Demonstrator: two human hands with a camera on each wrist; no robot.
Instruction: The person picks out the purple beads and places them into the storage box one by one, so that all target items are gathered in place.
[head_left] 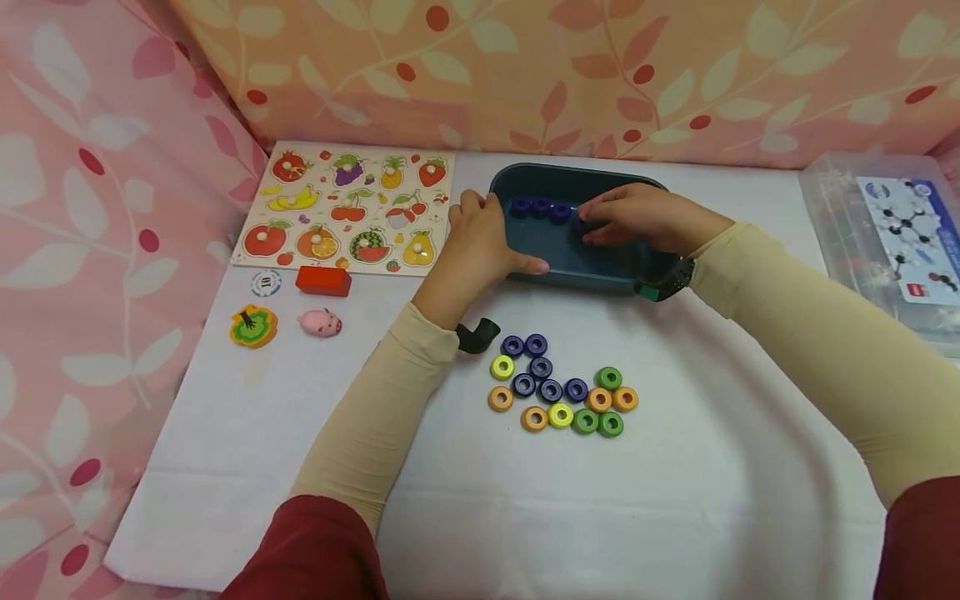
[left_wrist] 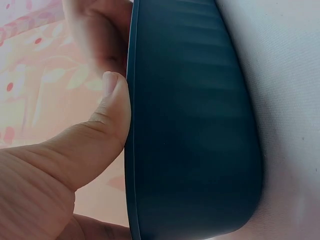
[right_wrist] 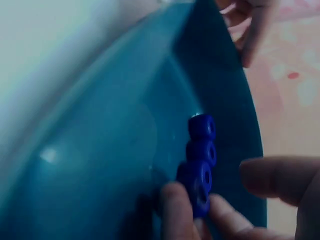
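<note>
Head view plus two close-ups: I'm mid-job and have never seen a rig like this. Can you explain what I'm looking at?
There is no machine, just a person's two bare hands. The wide picture comes from a head-worn camera looking forward and down; each close-up comes from a camera on one wrist.

The left hand holds one end of the blue-green tray, its thumb along the rim. Inside the tray, the right hand pinches a purple ring at the end of a short row.

On the white cloth nearer the person lie loose rings in purple, yellow, orange and green. Left of the tray are a fruit puzzle board, a red block and a pink pig. To the right stands a clear plastic box.
</note>
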